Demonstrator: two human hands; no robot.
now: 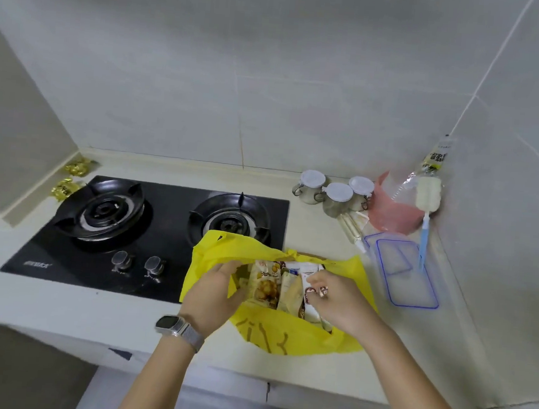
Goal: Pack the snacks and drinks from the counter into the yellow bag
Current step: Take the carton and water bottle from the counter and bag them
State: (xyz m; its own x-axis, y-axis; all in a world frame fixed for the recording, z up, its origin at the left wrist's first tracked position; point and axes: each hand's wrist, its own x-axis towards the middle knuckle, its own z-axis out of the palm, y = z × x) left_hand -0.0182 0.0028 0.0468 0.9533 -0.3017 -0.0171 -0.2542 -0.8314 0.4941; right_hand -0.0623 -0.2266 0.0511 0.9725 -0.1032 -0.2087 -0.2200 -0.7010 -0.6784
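The yellow bag [270, 335] lies open on the pale counter, partly over the stove's right edge. Several snack packets [266, 286] stand inside its mouth, among them one printed with golden balls and white and beige ones beside it. My left hand [214, 292], with a watch on the wrist, grips the bag's left rim and holds it open. My right hand [339, 302] is curled at the right side of the mouth, pinching a white packet [307, 299] inside the bag. Two small gold-wrapped snacks [70, 177] lie at the far left near the wall.
A black two-burner gas stove [150, 227] fills the counter's left half. At the back right stand three lidded jars [335, 193], a pink plastic bag [392, 210], a bottle brush [426, 216] and blue-rimmed clear lids [409, 276]. The tiled wall corner closes the right side.
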